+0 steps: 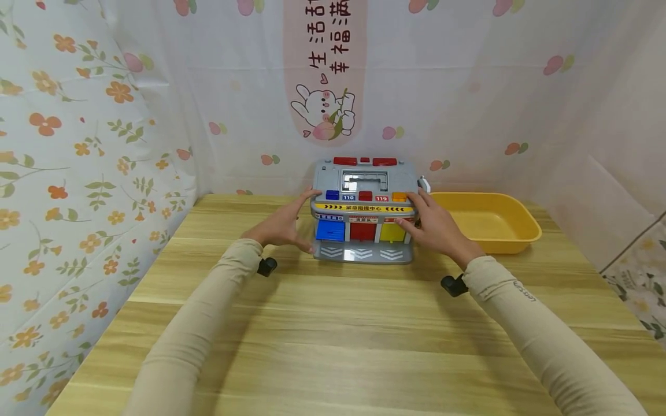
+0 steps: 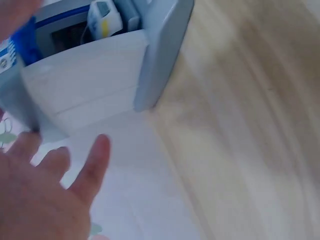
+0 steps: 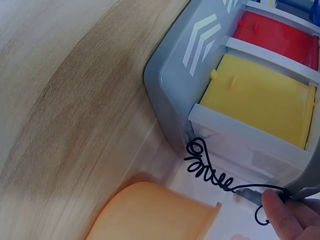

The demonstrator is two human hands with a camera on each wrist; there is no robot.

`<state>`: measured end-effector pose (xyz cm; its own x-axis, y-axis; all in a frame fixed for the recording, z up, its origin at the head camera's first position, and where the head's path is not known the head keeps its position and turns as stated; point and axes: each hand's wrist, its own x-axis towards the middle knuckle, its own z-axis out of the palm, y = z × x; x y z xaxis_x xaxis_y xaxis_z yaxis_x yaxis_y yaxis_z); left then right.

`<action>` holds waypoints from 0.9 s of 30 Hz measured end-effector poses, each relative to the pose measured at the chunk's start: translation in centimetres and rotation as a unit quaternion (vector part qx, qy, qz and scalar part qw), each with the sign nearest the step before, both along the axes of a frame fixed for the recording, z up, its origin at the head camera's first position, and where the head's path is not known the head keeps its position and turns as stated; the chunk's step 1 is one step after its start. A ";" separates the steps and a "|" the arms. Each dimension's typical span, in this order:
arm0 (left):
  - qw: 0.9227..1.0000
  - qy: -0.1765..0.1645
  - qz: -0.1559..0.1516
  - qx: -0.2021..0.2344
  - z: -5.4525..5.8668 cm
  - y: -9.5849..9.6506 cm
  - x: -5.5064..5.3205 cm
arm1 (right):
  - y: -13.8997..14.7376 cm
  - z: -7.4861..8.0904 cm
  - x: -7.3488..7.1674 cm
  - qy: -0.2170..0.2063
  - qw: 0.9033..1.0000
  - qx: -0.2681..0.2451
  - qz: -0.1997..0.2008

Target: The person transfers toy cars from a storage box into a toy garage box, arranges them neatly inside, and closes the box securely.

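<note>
A grey toy emergency station (image 1: 364, 211) stands upright on the table, its blue door (image 1: 330, 230) tilted outward and its red door (image 1: 362, 231) and yellow door (image 1: 392, 232) down. Behind the blue door a small white toy car (image 2: 105, 20) shows. At the station's left side is my left hand (image 1: 281, 225), fingers spread, one fingertip at the roof corner and the thumb low near the base. My right hand (image 1: 437, 225) grips the roof's right corner, thumb across the front and fingers around the side. A black coiled cord (image 3: 205, 162) hangs beside those fingers.
A yellow plastic basin (image 1: 525, 225) sits on the table just right of the station. Patterned cloth (image 1: 468, 115) hangs directly behind, and flowered cloth (image 1: 78, 144) lines the left side. Bare wood tabletop (image 1: 354, 335) stretches in front.
</note>
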<state>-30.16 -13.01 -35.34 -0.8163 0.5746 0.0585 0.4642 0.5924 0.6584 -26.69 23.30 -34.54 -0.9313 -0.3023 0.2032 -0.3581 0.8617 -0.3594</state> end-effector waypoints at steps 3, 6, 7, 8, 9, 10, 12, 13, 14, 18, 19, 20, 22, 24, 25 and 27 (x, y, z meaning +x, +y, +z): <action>1.000 -0.012 -0.007 -0.016 0.5 -0.2 0.1 | 0.1 -0.1 -0.1 0.003 1.000 0.007 0.000; 0.999 -0.024 0.008 -0.020 1.0 -0.1 0.3 | 0.1 -0.1 -0.1 0.005 1.000 0.013 -0.001; 0.999 -0.024 0.018 -0.020 1.1 0.0 0.4 | 0.1 -0.1 -0.1 0.005 1.000 0.014 -0.002; 0.999 -0.024 0.027 -0.019 1.2 0.2 0.4 | 0.1 0.0 -0.1 0.006 1.000 0.015 -0.002; 0.999 -0.020 0.032 -0.018 1.4 0.4 0.4 | 0.1 0.0 -0.1 0.007 1.000 0.016 -0.002; 0.999 -0.016 0.039 -0.018 1.5 0.6 0.4 | 0.2 -0.1 -0.1 0.009 1.000 0.018 -0.002; 0.998 -0.002 0.051 -0.027 1.6 1.1 0.4 | 0.2 -0.1 -0.2 0.012 1.000 0.019 -0.001; 0.998 0.004 0.055 -0.030 1.6 1.3 0.4 | 0.2 -0.1 -0.2 0.014 1.000 0.021 -0.001; 0.998 0.012 0.055 -0.037 1.6 1.5 0.3 | 0.2 -0.1 -0.2 0.016 1.000 0.022 0.000; 0.997 0.026 0.057 -0.046 1.3 2.2 0.3 | 0.2 -0.1 -0.2 0.023 0.999 0.026 0.001; 0.997 0.030 0.058 -0.045 1.2 2.3 0.3 | 0.2 -0.1 -0.2 0.025 0.999 0.027 0.002; 0.997 0.035 0.059 -0.046 1.1 2.4 0.3 | 0.2 -0.1 -0.2 0.027 0.999 0.026 0.002; 0.996 0.046 0.065 -0.050 0.8 2.6 0.4 | 0.2 -0.2 -0.2 0.031 0.999 0.025 0.001; 0.994 0.064 0.070 -0.060 0.5 2.8 0.5 | 0.1 -0.2 -0.1 0.035 0.999 0.024 0.000; 0.992 0.074 0.074 -0.066 0.4 2.9 0.5 | 0.1 -0.2 -0.1 0.036 0.999 0.024 0.001; 0.990 0.093 0.081 -0.075 0.0 3.1 0.6 | 0.1 -0.2 -0.1 0.037 0.999 0.024 0.001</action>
